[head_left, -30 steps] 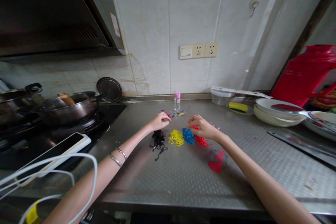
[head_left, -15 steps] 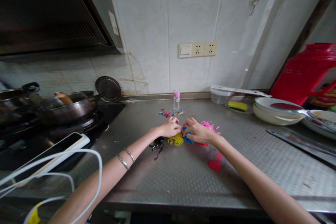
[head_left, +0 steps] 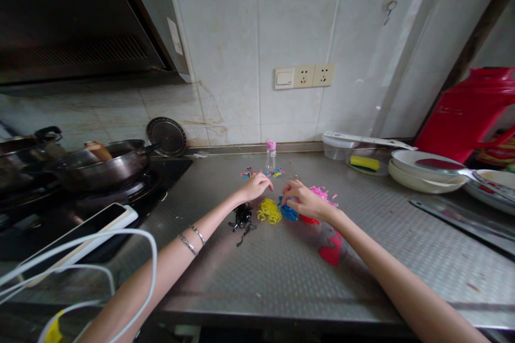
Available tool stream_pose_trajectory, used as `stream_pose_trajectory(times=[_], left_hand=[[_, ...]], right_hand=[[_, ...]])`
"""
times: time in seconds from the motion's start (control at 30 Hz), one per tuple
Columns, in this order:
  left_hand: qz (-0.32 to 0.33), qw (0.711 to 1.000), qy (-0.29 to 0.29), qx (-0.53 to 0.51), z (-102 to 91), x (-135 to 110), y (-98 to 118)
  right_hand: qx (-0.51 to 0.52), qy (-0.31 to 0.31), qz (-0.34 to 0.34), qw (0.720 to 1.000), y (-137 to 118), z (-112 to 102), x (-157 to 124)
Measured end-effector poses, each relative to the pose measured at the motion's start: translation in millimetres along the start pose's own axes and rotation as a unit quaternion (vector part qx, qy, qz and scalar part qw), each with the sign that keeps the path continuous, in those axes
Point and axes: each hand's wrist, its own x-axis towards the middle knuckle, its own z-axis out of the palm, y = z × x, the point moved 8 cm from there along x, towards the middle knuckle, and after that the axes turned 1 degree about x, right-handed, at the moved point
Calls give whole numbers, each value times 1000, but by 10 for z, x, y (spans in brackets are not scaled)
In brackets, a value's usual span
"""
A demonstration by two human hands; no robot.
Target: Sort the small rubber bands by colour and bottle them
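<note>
Small rubber bands lie sorted by colour on the steel counter (head_left: 281, 273): a black pile (head_left: 242, 215), a yellow pile (head_left: 269, 211), a blue pile (head_left: 289, 211), a red pile (head_left: 309, 220) and a pink pile (head_left: 322, 193). A mixed, unsorted scatter (head_left: 261, 173) lies behind them by a small clear bottle with a pink cap (head_left: 271, 154). My left hand (head_left: 256, 187) hovers between the scatter and the yellow pile, fingers pinched together. My right hand (head_left: 304, 201) is over the blue and red piles, fingertips curled down onto the blue bands.
A stove with pans (head_left: 100, 163) and a phone (head_left: 86, 230) lies to the left, with white cables (head_left: 100, 268) near me. Stacked plates (head_left: 422, 171), a sponge (head_left: 364, 162), a clear tub (head_left: 337, 146) and a red jug (head_left: 469, 112) sit to the right.
Both hands met over the yellow and blue piles half a second ago. Now they have drawn apart again, the left moving back towards the mixed scatter.
</note>
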Motion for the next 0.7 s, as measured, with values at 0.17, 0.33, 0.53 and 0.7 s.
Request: stream_pose_trajectory(times=[0.17,0.33,0.53,0.7], left_hand=[[-10,1000,21,-17,-123,23,-156],[-26,999,32,-4,-117,4,-225],[-68,996,53,8,-141,-26,-387],[-73,995,65,8,-167,-36,-479]], right_hand=[[-51,15,26,998,101,-25,-2],[-88,-23,43,995,54,81,-16],[-96,-41,58,993,24,124,-7],[-61,-29,17,998,-41,46,-9]])
